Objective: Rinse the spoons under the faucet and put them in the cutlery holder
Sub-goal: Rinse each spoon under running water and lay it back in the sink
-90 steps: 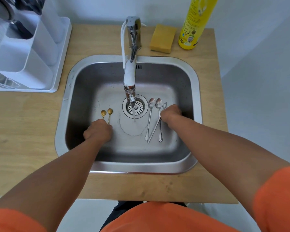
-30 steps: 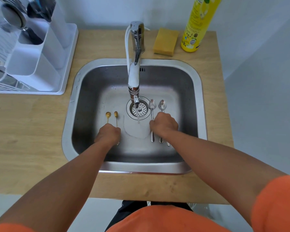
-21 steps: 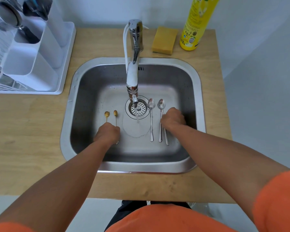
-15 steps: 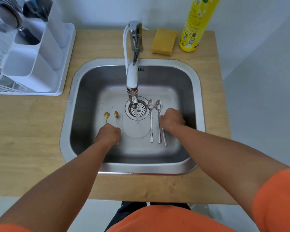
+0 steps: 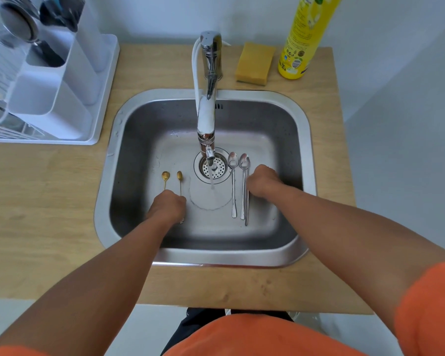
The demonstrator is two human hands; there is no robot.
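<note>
Two small gold spoons (image 5: 165,176) lie on the floor of the steel sink (image 5: 309,160), left of the drain. My left hand (image 5: 167,207) covers their handles with fingers curled down around them. Right of the drain lie several long silver spoons (image 5: 233,181), side by side with bowls pointing away. My right hand (image 5: 262,181) is curled at their right side, fingertips on the rightmost handles. A thin stream of water runs from the faucet (image 5: 206,116) onto the sink floor between my hands. The white cutlery holder (image 5: 49,80) stands on the counter at the far left, with utensils in its rear compartments.
A white dish rack (image 5: 0,109) sits beside the holder on a white tray. Behind the sink are a yellow sponge (image 5: 254,63) and a yellow detergent bottle (image 5: 303,37). The wooden counter (image 5: 41,201) surrounds the sink; its right edge drops to the floor.
My right hand has slid across the silver spoons, lining them up parallel, and now sits at their right side. My left hand has stayed on the gold spoons.
</note>
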